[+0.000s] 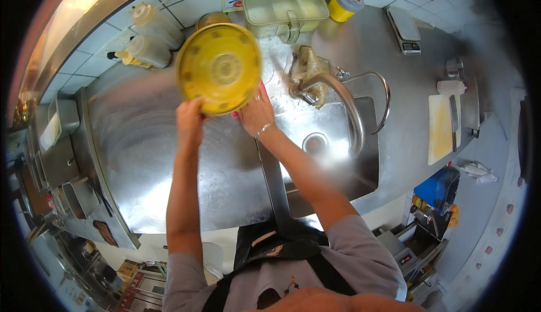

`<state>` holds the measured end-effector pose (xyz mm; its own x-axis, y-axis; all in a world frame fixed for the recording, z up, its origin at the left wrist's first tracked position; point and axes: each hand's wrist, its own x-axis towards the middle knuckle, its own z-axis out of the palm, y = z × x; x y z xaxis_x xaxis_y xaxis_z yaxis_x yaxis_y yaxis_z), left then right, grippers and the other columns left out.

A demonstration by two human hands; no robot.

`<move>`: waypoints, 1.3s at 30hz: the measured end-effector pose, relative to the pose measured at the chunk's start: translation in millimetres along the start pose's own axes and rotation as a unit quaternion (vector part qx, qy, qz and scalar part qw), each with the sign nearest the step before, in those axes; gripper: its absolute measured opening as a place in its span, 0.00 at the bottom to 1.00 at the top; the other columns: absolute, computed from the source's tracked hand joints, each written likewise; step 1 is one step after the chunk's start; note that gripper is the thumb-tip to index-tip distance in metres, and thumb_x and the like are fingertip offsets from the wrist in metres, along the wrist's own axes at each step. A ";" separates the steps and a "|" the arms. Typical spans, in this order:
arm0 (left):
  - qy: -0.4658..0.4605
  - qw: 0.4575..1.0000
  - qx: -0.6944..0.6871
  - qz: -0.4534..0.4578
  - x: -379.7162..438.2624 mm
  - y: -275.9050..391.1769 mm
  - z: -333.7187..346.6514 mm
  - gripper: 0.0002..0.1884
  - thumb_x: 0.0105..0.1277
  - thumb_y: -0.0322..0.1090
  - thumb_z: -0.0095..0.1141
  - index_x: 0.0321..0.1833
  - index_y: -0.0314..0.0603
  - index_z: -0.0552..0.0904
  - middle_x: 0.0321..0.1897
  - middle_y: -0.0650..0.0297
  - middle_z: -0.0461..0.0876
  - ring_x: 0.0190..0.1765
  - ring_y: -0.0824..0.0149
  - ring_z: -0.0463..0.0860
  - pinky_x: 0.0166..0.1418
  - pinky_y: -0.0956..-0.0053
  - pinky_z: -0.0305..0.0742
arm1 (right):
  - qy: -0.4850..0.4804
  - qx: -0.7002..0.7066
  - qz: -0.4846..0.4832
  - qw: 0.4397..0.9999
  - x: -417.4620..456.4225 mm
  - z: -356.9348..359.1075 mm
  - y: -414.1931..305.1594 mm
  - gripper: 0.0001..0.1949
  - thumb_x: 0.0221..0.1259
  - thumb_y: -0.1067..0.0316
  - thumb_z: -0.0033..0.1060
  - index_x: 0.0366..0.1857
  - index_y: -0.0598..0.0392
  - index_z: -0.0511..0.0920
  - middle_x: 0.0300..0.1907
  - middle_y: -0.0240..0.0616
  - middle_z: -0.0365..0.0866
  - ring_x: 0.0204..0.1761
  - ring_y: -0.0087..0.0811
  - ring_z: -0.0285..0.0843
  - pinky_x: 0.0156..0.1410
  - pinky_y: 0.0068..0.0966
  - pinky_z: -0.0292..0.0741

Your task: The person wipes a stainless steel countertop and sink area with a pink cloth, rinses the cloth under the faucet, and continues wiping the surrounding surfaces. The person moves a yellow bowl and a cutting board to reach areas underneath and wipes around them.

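Observation:
A round yellow bowl (219, 69) with a patterned rim and centre is held up over the steel counter (139, 155), its round face towards the camera. My left hand (189, 122) grips its lower left edge. At the lower right edge, my right hand (255, 111), with a ring and a bracelet, holds it too; some fingers of both hands are hidden by the bowl. To the right of my right hand are a curved steel faucet (353, 113) and a sink (338, 181). A beige woven cloth (315, 69) lies bunched beside the faucet base.
Squeeze bottles (152, 50) and a lidded translucent container (285, 12) line the tiled wall, with a yellow jar (344, 5) beside them. Further right are a digital scale (405, 27) and a cutting board (439, 130) with a knife (454, 117). Metal pans (80, 198) stand left.

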<state>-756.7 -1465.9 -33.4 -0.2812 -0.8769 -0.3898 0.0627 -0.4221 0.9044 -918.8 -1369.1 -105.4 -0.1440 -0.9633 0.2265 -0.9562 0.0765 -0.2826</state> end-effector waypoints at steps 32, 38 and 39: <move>-0.080 0.991 0.014 -0.102 5.4 -47.5 69.2 0.23 0.77 0.48 0.51 0.54 0.28 0.78 0.37 0.56 0.85 0.31 0.67 0.84 0.36 0.75 0.81 | -0.127 0.438 0.246 0.855 -222.4 -28.9 22.9 0.21 0.63 0.79 0.42 0.61 0.64 0.75 0.58 0.51 0.79 0.65 0.42 0.73 0.73 0.32 0.65; -0.032 0.998 0.036 -0.029 -67.8 -17.0 3.2 0.28 0.78 0.50 0.48 0.72 0.37 0.67 0.61 0.53 0.80 0.43 0.66 0.87 0.44 0.74 0.81 | -0.072 0.551 0.257 0.791 -104.5 -90.1 -74.5 0.25 0.65 0.78 0.44 0.69 0.63 0.68 0.71 0.58 0.65 0.74 0.47 0.63 0.78 0.35 0.59; -0.003 0.998 0.057 -0.016 -84.2 -11.4 -22.1 0.27 0.79 0.49 0.47 0.73 0.39 0.67 0.63 0.54 0.79 0.43 0.67 0.87 0.44 0.75 0.80 | -0.047 0.479 0.232 0.845 -99.9 -68.3 -72.4 0.26 0.65 0.77 0.45 0.70 0.62 0.67 0.72 0.59 0.62 0.75 0.49 0.61 0.79 0.37 0.58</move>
<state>-712.6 -1392.4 -14.7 -0.2877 -0.8617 -0.4179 -0.0559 -0.4205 0.9056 -852.6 -1260.9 -43.9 -0.3832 -0.9064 -0.1778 -0.1505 0.2512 -0.9562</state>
